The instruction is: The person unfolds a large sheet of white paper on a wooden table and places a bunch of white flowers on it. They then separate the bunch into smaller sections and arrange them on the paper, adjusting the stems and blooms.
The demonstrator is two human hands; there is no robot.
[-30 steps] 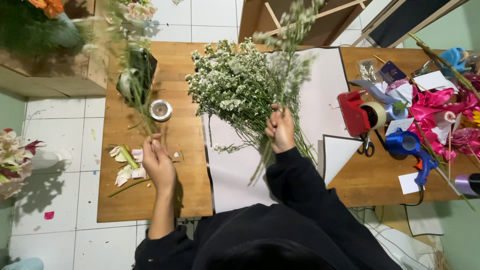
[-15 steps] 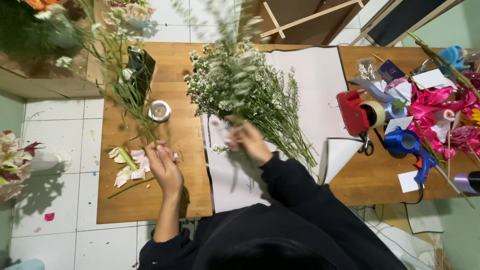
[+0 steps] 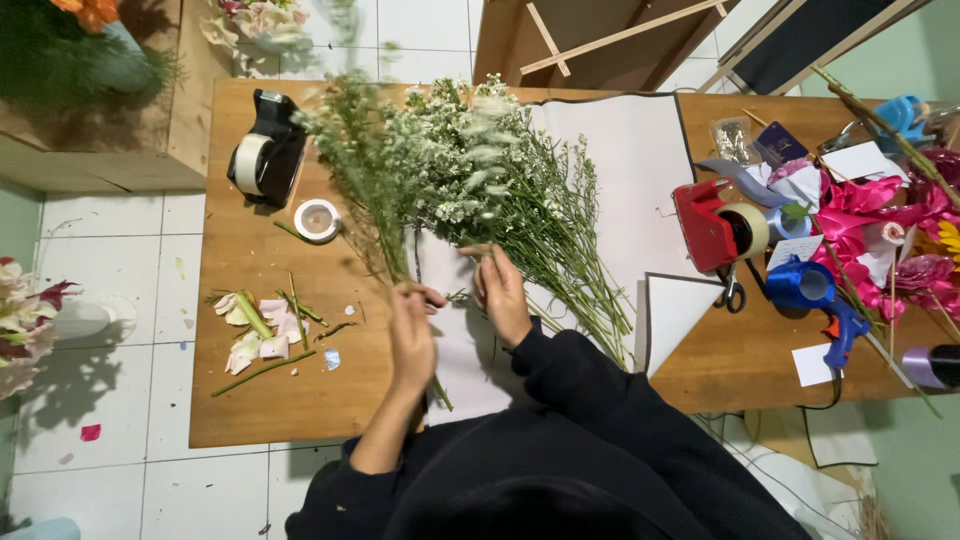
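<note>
Head view: left hand (image 3: 412, 335) closed around stems of leafy green bunch (image 3: 360, 170), holding it above wooden table (image 3: 250, 330). Right hand (image 3: 503, 295) lies on stems of white-flower bunch (image 3: 490, 170) over white paper (image 3: 640, 160), fingers together, loosely curled. Doing it well, by my reading: align stem ends, grip low, keep flower heads level, avoid crushing thin stems. Cut petals (image 3: 255, 330) lie left.

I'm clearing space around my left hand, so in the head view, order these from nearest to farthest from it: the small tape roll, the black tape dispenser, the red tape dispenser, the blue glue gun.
From the left hand:
1. Small tape roll, up and to its left.
2. Black tape dispenser, beyond the roll, near the table's far left corner.
3. Red tape dispenser, across on the right.
4. Blue glue gun, farthest right.
</note>
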